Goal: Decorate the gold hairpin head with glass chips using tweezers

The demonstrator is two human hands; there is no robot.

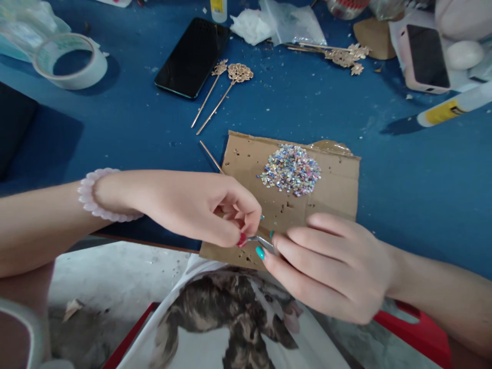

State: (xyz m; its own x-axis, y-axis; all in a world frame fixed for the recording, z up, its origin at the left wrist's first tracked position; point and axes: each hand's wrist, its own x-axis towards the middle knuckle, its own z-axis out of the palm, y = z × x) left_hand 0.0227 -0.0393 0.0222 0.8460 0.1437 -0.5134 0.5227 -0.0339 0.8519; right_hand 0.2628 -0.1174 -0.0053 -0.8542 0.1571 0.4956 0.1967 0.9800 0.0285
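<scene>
- Left hand (200, 207) reaches in from the left, fingertips pinched together on a small item, largely hidden; probably the head of a pin (210, 156) whose shaft runs up-left from behind the hand.
- Right hand (330, 264) comes in from the right, fingers closed on tweezers (261, 242).
- Tweezers' long axis lies roughly level, tips pointing left and meeting the left fingertips at the near edge of the cardboard (338, 189).
- Sequin pile (291, 169) sits on the cardboard, up and just right of the tips, near but apart.
- Right hand is nearer the pile.
</scene>
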